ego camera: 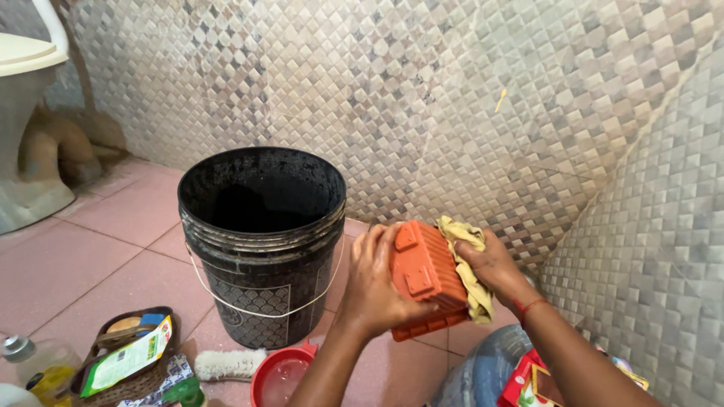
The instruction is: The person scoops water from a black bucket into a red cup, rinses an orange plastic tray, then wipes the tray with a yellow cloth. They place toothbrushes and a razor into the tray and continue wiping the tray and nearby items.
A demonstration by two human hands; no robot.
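Head view looks down on a pink tiled floor (68, 264) with a tall black plastic bucket (262, 241) standing upright near a wall of small diamond-patterned tiles (422, 98). Just right of the bucket, the left hand (373, 283) is wrapped around the near side of an orange ribbed plastic block-shaped stool (427, 275), fingers curled over its edge, gripping it and holding it tilted above the floor. The right hand (494, 264) presses a crumpled yellow cloth (467, 260) against the far side of the stool, its fingers closed over the cloth; a red thread circles that wrist.

In front of the bucket, at its foot, lie a white-bristled scrub brush (228, 365) and a round red plastic bowl (280, 377), close beside each other. Left of the brush sits a brown woven basket (124, 354) holding a green and white packet. Further left of the bucket, at the lower corner, stands a clear bottle of yellow liquid (38, 365). Well beyond the bucket, to the upper left, a white toilet (26, 98) stands on the floor.
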